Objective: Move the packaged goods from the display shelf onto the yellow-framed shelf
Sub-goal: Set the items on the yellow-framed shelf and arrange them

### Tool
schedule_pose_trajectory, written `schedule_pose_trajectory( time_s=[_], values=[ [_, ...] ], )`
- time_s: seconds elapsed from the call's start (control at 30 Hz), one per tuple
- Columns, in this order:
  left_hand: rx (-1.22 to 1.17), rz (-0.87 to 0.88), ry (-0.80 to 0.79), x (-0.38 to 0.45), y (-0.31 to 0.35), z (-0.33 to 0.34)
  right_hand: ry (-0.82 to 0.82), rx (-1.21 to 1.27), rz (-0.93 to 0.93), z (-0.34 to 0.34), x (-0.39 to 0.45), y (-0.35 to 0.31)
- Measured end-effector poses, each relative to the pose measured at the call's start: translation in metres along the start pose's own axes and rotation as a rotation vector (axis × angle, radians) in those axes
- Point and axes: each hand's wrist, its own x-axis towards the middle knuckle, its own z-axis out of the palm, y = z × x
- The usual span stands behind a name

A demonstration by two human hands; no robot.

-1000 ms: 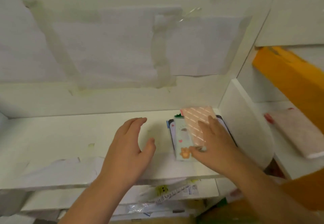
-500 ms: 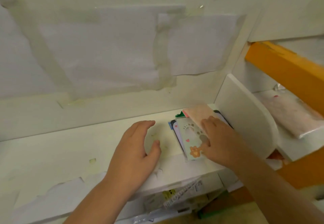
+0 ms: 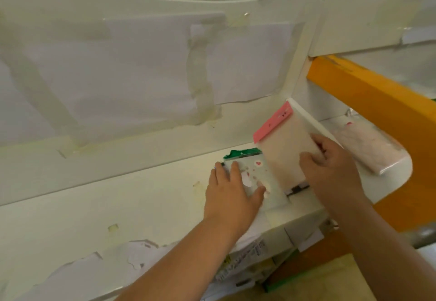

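Packet (image 3: pixel 283 150) lifted (pink end up), right hand (image 3: pixel 330 171)

A shop's stock area — a white display shelf (image 3: pixel 146 197) with a curved backboard (image 3: pixel 165 69) bearing taped paper sheets and yellowed tape marks. Small sealed packets (image 3: pixel 262 173) lie stacked at its end; beside it stands a yellow-framed shelf (image 3: pixel 368 98) holding another wrapped packet (image 3: pixel 370 145) — retail goods on racks.
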Motion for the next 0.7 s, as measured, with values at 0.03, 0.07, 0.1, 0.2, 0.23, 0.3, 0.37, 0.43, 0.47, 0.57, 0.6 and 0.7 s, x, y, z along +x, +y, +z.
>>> schedule_pose_trajectory(
  time_s=[0.03,0.07,0.1,0.2,0.23,0.3,0.37,0.43,0.47,0.57,0.6,0.7],
  values=[
    [0.047,-0.013,-0.026,0.003,0.005,0.005,-0.022,0.120,0.078,-0.001,-0.001,0.001],
    [0.083,-0.013,-0.037,0.005,0.008,0.010,-0.049,0.258,0.164,-0.002,-0.002,0.003],
    [0.104,-0.008,-0.038,0.006,0.010,0.012,-0.073,0.399,0.249,-0.002,-0.003,0.003],
    [0.078,0.007,-0.017,0.007,0.007,0.010,-0.117,0.638,0.384,-0.001,-0.006,0.009],
    [0.057,0.000,-0.007,0.006,0.004,0.007,-0.117,0.661,0.399,0.000,-0.007,0.010],
    [-0.031,-0.018,0.036,0.005,-0.001,0.000,-0.117,0.694,0.420,0.001,-0.010,0.009],
    [-0.123,-0.056,0.044,0.005,-0.008,-0.005,-0.125,0.724,0.444,0.001,-0.012,0.007],
    [-0.262,-0.125,-0.008,0.008,-0.015,-0.012,-0.144,0.767,0.455,0.001,-0.014,0.006],
    [-0.366,-0.161,-0.025,0.011,-0.018,-0.016,-0.158,0.796,0.454,0.001,-0.015,0.004],
    [-0.608,-0.240,-0.063,0.011,-0.025,-0.026,-0.190,0.907,0.474,0.001,-0.022,-0.001],
    [-0.671,-0.260,-0.065,0.010,-0.028,-0.027,-0.197,0.947,0.490,0.001,-0.026,-0.002],
    [-0.851,-0.290,-0.044,0.003,-0.036,-0.030,-0.164,1.054,0.568,0.002,-0.038,-0.006]
  ],
)
